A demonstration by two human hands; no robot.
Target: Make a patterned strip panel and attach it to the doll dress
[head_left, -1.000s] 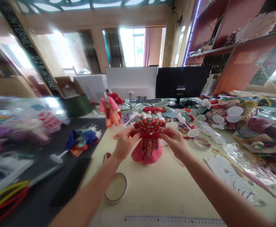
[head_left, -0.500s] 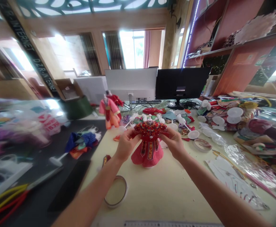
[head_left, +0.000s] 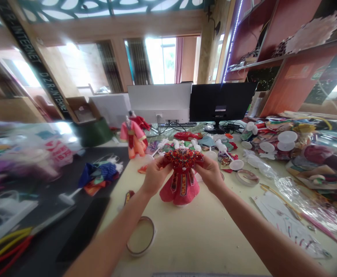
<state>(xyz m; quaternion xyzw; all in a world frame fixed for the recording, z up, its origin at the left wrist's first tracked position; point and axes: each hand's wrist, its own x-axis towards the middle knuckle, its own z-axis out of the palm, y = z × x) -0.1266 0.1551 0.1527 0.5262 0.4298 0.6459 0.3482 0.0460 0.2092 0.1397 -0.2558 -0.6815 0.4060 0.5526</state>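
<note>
A small red embroidered doll costume [head_left: 183, 163] stands upright on the table in front of me, with a flared pink-red skirt and patterned hanging panels. My left hand [head_left: 156, 173] is closed on its left sleeve. On the other side, my right hand [head_left: 209, 171] pinches the right sleeve, so both sleeves are spread outward. The fingertips are partly hidden by the cloth. Just behind the costume lie several white doll forms [head_left: 195, 144] with round bases. A roll of tape [head_left: 141, 252] rests near my left forearm.
A dressed pink and orange doll [head_left: 134, 136] stands at the back left, before two monitors [head_left: 223, 102]. Blue cloth pieces [head_left: 99, 173], a black phone-like slab [head_left: 84, 229] and scissors [head_left: 26, 238] lie left. Another tape roll [head_left: 247, 177], clear plastic packaging [head_left: 298, 196] and fabric piles sit right.
The costume's sleeves and upper part shift very slightly while both hands keep their hold. The view tilts a little, so the ruler at the bottom edge shows less.
</note>
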